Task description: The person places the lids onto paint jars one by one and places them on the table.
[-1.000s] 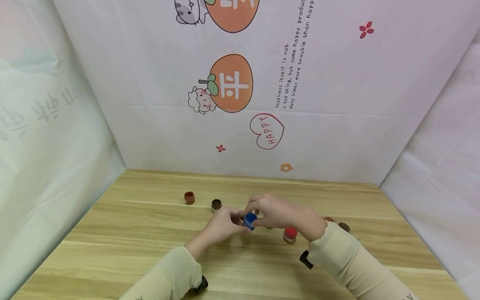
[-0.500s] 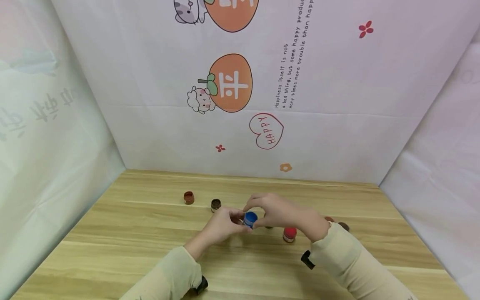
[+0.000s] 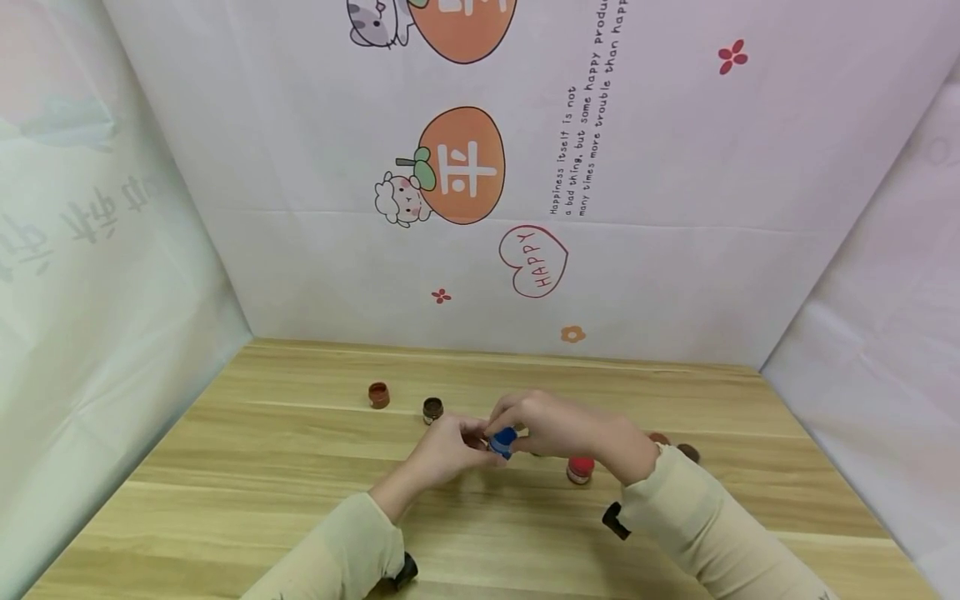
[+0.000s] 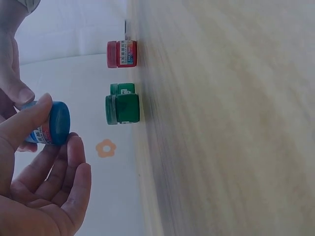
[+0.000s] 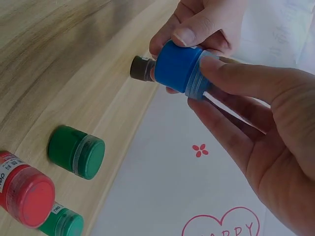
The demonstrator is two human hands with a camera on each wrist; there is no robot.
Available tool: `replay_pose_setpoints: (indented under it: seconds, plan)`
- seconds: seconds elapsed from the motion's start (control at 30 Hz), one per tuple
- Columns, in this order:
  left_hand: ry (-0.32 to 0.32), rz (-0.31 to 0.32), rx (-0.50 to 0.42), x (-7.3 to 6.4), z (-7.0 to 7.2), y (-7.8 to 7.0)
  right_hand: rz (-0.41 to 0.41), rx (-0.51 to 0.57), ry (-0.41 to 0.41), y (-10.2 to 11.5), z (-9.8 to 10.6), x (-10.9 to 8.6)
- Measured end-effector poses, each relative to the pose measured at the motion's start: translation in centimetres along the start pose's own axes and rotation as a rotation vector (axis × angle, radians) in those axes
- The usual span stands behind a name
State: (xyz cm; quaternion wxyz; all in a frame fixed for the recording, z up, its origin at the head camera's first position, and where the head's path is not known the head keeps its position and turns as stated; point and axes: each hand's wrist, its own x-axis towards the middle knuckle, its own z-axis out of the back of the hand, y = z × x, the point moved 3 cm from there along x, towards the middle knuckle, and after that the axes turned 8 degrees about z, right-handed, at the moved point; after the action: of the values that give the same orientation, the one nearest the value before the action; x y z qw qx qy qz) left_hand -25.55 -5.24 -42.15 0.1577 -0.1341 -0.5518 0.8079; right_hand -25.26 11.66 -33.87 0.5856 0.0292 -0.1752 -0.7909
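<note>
Above the table, my left hand (image 3: pixel 446 450) holds a small blue paint jar (image 3: pixel 502 442) by its body, thumb on one side. My right hand (image 3: pixel 551 425) pinches the jar's clear-rimmed lid end between thumb and fingers, as the right wrist view shows with the lid rim (image 5: pixel 198 78). The jar is tilted, and fingers hide part of its top in the head view. From the left wrist view, the blue base and a printed label are visible between the thumb and fingers of my left hand (image 4: pixel 39 182).
Two uncovered jars, reddish-brown (image 3: pixel 378 395) and dark brown (image 3: pixel 432 410), stand at back left. A red jar (image 3: pixel 580 469) and two green jars, one dark (image 5: pixel 76 152) and one lighter (image 5: pixel 64 223), sit right. Two brown round lids (image 3: pixel 658 438) lie beyond my right wrist.
My right fingers have turned about the top of the blue jar, first opening out, then closing over it again. My left hand stays nearly in place.
</note>
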Motion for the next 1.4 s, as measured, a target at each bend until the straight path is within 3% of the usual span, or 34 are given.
replay_pose_setpoints:
  seconds: [0.33, 0.4, 0.6, 0.7, 0.87, 1.17, 1.27, 1.4]
  plan:
    - [0.01, -0.004, -0.032, -0.07, -0.09, -0.02, -0.175, -0.038, -0.067, -0.46, -0.12, -0.16]
    - [0.006, -0.001, -0.038, -0.1, -0.09, -0.01, -0.159, -0.051, -0.064, -0.42, -0.07, -0.21]
    - [-0.003, 0.011, -0.019, -0.22, 0.04, -0.01, 0.013, -0.052, -0.029, 0.02, 0.09, -0.25]
    - [-0.007, 0.018, -0.008, -0.24, 0.08, -0.02, 0.043, -0.04, -0.016, 0.12, 0.08, -0.18]
    - [-0.005, 0.005, -0.019, -0.24, 0.01, -0.11, 0.035, -0.044, -0.008, 0.16, 0.05, -0.01]
    - [0.002, -0.003, -0.032, -0.16, -0.06, 0.07, -0.119, -0.042, -0.029, -0.21, -0.15, -0.08]
    - [-0.002, 0.003, -0.03, -0.1, -0.07, 0.19, -0.128, -0.03, -0.036, -0.37, -0.08, -0.25]
    - [-0.014, 0.015, -0.021, -0.07, -0.03, 0.24, -0.074, -0.003, -0.021, -0.38, 0.19, -0.48]
